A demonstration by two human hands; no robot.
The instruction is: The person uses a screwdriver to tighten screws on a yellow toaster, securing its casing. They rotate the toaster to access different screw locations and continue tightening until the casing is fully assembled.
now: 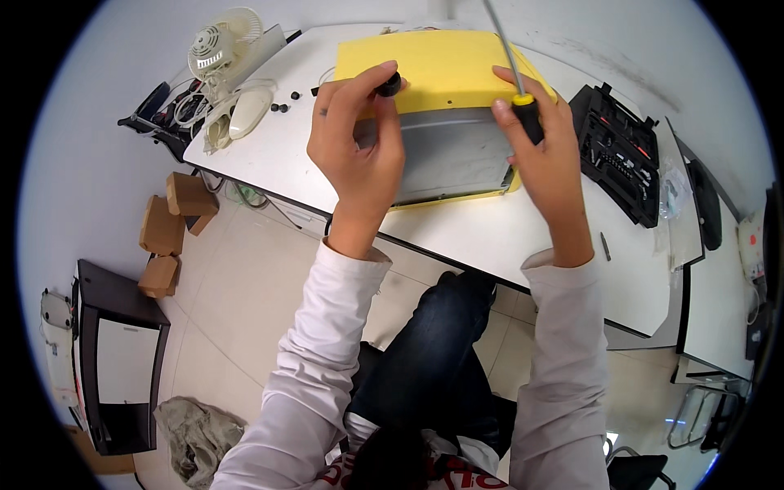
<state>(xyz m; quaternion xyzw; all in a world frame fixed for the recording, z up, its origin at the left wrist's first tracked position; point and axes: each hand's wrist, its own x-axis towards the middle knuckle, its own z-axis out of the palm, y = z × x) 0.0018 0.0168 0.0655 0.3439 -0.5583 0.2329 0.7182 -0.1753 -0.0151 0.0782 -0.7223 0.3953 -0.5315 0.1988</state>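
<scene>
A yellow box-shaped appliance [445, 69] with a grey metal side panel [453, 155] lies on the white table [490, 233]. My left hand [359, 147] pinches a small black round foot [390, 84] on the yellow face. My right hand [543, 151] grips a screwdriver [523, 102] with a black and yellow handle. Its long metal shaft points up and away over the appliance's right edge.
An open black tool case [621, 151] with bits lies right of the appliance. A dismantled white fan [224, 49] and small black parts [280, 107] lie at the table's left end. Cardboard boxes [167, 233], a black cabinet [118, 359] and a grey cloth [196, 437] are on the floor.
</scene>
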